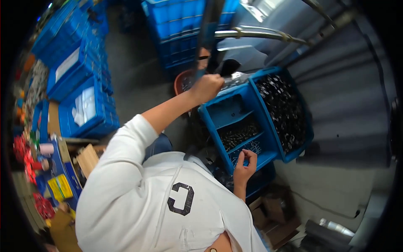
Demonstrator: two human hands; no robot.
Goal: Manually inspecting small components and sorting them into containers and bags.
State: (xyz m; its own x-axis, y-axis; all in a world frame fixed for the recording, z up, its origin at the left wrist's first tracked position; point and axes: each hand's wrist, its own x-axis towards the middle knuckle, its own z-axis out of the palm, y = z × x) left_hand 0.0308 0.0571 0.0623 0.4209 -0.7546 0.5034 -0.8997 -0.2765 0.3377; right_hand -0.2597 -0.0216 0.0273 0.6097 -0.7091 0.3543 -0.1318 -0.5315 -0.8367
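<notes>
My left hand (206, 87) is raised in front of me and closed as a fist around the lower end of a long dark bar (208, 38). A shiny plastic bag (235, 78) lies just right of it. My right hand (245, 164) reaches into the nearest compartment of a blue divided bin (210, 112), fingers curled over small metal parts (247, 148). Whether it holds one is too small to see. The middle compartment holds dark small parts (239, 134). The far compartment looks bare.
A second blue bin (308, 126) full of dark ring-shaped parts adjoins the divided bin on the right. Stacked blue crates (84, 80) stand at left and at the top (180, 25). A red stool (180, 82) is behind my left hand. Cardboard boxes (273, 214) sit lower right.
</notes>
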